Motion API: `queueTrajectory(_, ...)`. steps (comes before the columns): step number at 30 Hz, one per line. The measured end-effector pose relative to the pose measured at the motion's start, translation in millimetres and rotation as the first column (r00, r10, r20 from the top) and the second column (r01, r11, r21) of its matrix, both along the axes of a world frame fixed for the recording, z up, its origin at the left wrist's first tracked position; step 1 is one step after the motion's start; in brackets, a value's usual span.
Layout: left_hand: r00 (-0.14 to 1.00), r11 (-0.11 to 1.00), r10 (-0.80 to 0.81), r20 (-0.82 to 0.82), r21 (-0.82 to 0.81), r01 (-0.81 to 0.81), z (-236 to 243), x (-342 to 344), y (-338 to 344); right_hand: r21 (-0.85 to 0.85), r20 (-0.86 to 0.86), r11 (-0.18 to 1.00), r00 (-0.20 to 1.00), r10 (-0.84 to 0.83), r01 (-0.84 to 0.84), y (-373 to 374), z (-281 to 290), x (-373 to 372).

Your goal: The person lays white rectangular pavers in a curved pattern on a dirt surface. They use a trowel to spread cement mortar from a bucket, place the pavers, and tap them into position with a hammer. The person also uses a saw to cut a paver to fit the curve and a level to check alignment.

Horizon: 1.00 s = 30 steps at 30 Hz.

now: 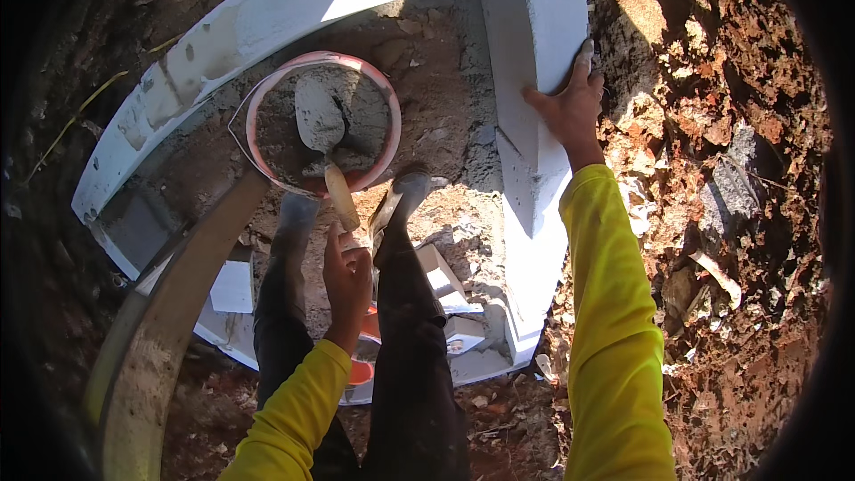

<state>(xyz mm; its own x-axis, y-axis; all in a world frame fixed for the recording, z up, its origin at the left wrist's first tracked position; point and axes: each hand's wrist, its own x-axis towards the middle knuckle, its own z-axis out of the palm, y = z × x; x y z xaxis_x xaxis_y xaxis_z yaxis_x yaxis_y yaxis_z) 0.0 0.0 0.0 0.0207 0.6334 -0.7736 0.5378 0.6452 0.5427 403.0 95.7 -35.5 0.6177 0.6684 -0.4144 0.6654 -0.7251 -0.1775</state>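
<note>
My left hand (347,281) is closed round the wooden handle of a trowel (319,116). The trowel's blade, coated in grey mortar, lies over the mortar in a round bucket (392,138) with a pinkish rim. Farther right, my right hand (570,111) rests on a white block (554,22), thumb and fingers spread across its top and outer edge. This block forms part of the right side of a low wall, its inner face in shadow. A band of grey mortar (476,80) runs along the wall's inner foot.
A curved white block wall (209,53) bends round the far and left sides. A long plank (169,330) leans at the left, its upper end by the bucket. My boots stand inside the wall, near loose white block pieces (441,276). Rough reddish soil (748,240) lies outside.
</note>
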Motion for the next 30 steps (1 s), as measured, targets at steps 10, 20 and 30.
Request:
queueTrajectory(10,0.923,0.929,-0.268,0.276,0.329,0.171,0.7,119.5,78.0,-0.006,-0.042,0.989,0.988,0.149,-0.149,-4.4,2.1,21.1)
queueTrajectory(20,0.854,0.855,-0.499,0.148,0.243,0.458,-51.7,310.5,189.7,-0.061,-0.025,0.994,0.996,0.09,-0.091,-0.5,-1.2,17.3)
queueTrajectory(30,0.877,0.886,-0.46,0.136,0.138,0.443,-73.0,333.5,180.2,-0.009,-0.067,0.997,0.995,0.077,-0.078,-4.3,-4.8,24.9)
